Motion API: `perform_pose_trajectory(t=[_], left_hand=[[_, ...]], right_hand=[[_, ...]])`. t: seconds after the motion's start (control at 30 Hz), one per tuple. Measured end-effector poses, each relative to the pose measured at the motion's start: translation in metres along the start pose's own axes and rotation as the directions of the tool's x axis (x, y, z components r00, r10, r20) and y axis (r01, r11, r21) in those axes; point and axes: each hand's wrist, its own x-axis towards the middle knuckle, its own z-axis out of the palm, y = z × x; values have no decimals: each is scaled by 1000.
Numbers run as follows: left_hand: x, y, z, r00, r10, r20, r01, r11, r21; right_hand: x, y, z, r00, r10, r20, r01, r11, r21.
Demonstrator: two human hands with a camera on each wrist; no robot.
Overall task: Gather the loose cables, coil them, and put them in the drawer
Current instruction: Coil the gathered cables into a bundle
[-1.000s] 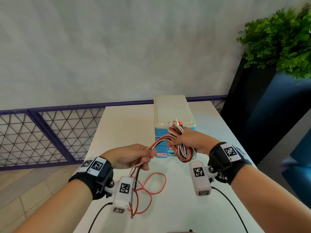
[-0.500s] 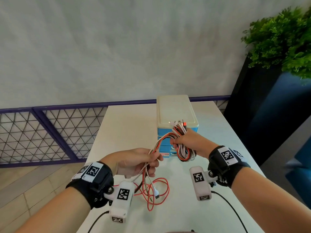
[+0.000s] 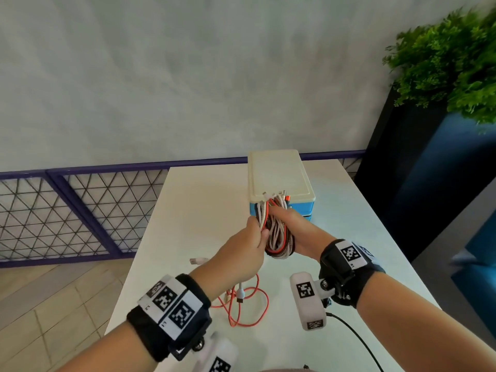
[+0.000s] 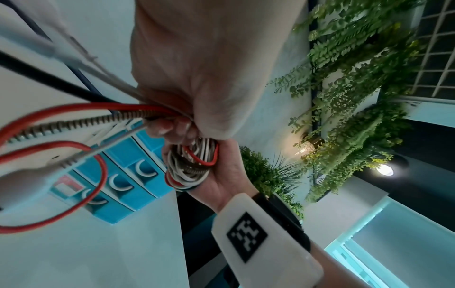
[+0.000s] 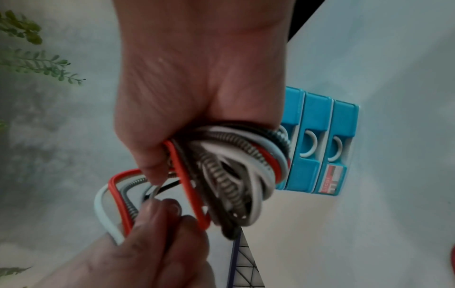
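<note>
A coiled bundle of cables [image 3: 277, 236], made up of red, white, black and braided strands, is gripped in the right hand [image 3: 296, 229], whose fingers are curled round it above the white table [image 3: 188, 210]; the bundle is held just in front of the blue drawer unit [image 3: 308, 208], whose three drawers [image 5: 317, 144] are seen shut in the right wrist view; several plug ends [image 3: 279, 196] are seen sticking up out of the top of the bundle, against the cream lid [image 3: 276, 173] of the unit; the left hand [image 3: 239, 253] is closed round the trailing strands right beside the coil, touching the bundle, with the fingertips [image 5: 169, 208] pinched on a red loop and a pale one; below the left hand, the loose cable tails [image 3: 247, 304] are left lying on the table in red loops, with a white plug among them and another plug [image 3: 197, 261] resting further left; a green plant [image 3: 451, 63] is seen at the far right, and a purple lattice railing [image 3: 67, 210] behind the table
</note>
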Motion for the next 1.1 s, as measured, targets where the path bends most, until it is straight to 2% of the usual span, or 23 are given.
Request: perform_pose_trajectory(t=[0.13,0.23,0.47,0.67,0.77,0.93,1.0,1.1], left_hand=[[0,5,0,999,-8,-38,15,983,184],[-2,9,-2,998,-7,-66,27,947,321],[-6,21,5,993,-10,-117,81,780,621],[0,29,14,989,-91,-116,146,697,702],[-1,29,17,992,-85,-90,123,676,726],[-2,27,10,1000,-25,-11,26,737,675],[1,24,5,999,-32,7,21,797,603],[8,18,-4,995,-69,73,35,917,398]], right_hand=[[-7,-1,2,992,33,118,-69,945,320],[-9,-2,4,981,-3,196,-73,924,376],[-9,3,16,990,27,141,-58,973,223],[-8,6,18,994,50,98,-57,996,66],[-5,10,18,999,7,40,-9,998,67],[1,14,19,988,-82,-128,77,996,-41],[4,11,15,976,-97,-197,89,995,-49],[7,5,13,957,-149,-249,132,988,-83]])
